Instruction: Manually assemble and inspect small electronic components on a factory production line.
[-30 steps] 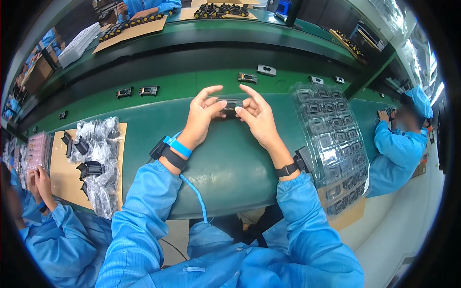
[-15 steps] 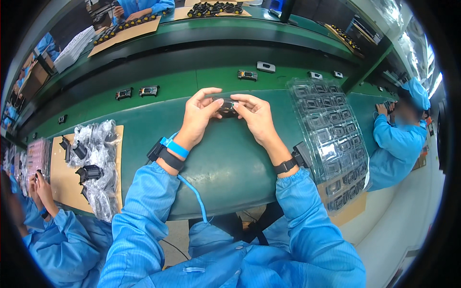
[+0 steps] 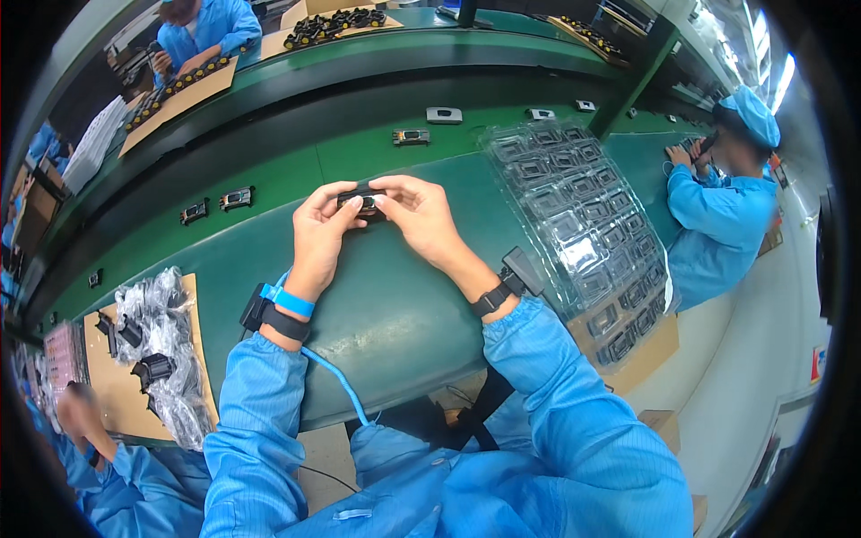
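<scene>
Between my hands is a small black electronic device housing (image 3: 362, 195), held just above the green work surface (image 3: 395, 314). My left hand (image 3: 318, 235) pinches its left end, the thumb on the near face and the fingers along the far edge. On the right end, my right hand (image 3: 423, 220) grips it the same way, with the thumb pressed onto the near face. The fingers cover much of the housing. A blue band with a coiled cord (image 3: 336, 375) and a black strap sit on my left wrist; another black strap is on my right wrist.
Clear plastic trays (image 3: 574, 224) with black frames lie at the right. Plastic-wrapped black parts (image 3: 166, 345) rest on cardboard at the left. Several small devices (image 3: 411, 136) line the green strip beyond my hands. Co-workers sit at the right (image 3: 722, 211), lower left and far side.
The view has swung, so hands and bench appear farther left and tilted. My left index finger, raised before, has come down onto the housing's far edge. Both hands still hold it.
</scene>
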Motion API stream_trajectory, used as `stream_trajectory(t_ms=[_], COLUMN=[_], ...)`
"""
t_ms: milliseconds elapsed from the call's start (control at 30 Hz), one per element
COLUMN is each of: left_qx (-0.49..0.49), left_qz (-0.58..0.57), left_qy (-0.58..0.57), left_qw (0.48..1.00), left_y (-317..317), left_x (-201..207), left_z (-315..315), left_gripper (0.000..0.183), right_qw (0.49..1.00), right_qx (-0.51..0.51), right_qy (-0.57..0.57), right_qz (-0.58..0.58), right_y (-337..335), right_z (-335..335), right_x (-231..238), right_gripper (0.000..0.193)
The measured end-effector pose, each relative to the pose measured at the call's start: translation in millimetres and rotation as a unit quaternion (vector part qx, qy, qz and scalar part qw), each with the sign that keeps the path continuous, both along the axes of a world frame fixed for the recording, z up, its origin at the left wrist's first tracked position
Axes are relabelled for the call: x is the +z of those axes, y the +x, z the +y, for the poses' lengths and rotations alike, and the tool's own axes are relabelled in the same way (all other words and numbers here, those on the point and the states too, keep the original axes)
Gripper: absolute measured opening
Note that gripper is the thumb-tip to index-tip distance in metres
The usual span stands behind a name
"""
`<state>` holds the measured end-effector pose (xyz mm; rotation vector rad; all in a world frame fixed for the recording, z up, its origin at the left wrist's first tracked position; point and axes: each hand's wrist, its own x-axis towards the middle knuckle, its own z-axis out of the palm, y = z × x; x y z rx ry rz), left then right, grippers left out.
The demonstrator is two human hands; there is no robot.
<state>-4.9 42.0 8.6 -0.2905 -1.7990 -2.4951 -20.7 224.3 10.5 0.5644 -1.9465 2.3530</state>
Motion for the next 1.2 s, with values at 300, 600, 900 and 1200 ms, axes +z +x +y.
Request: stream_trajectory(t_ms=[300, 600, 900, 1200], left_qx=[0.026, -0.010, -0.002, 0.000], left_qz=[-0.002, 0.028, 0.017, 0.022], left_qy=[-0.037, -0.053, -0.032, -0.032], left_qw=[0.999, 0.998, 0.999, 0.999], left_y=[-1.5, -4.6, 1.6, 1.3], left_x=[-2.1, -1.5, -4.4, -0.7], left_z=[1.8, 4.5, 3.3, 1.0], left_gripper=[0.026, 0.031, 0.028, 0.026], right_qw=[1.000, 0.987, 0.705, 0.626], right_qx=[-0.001, -0.056, -0.361, -0.249], right_qy=[0.026, 0.137, 0.558, 0.719], right_qz=[0.013, 0.059, 0.246, 0.169], right_y=[-1.8, 1.0, 11.3, -2.5], right_z=[0.3, 3.0, 165.7, 226.3], right_x=[-1.3, -1.5, 64.8, 50.6], right_gripper=[0.023, 0.021, 0.026, 0.030])
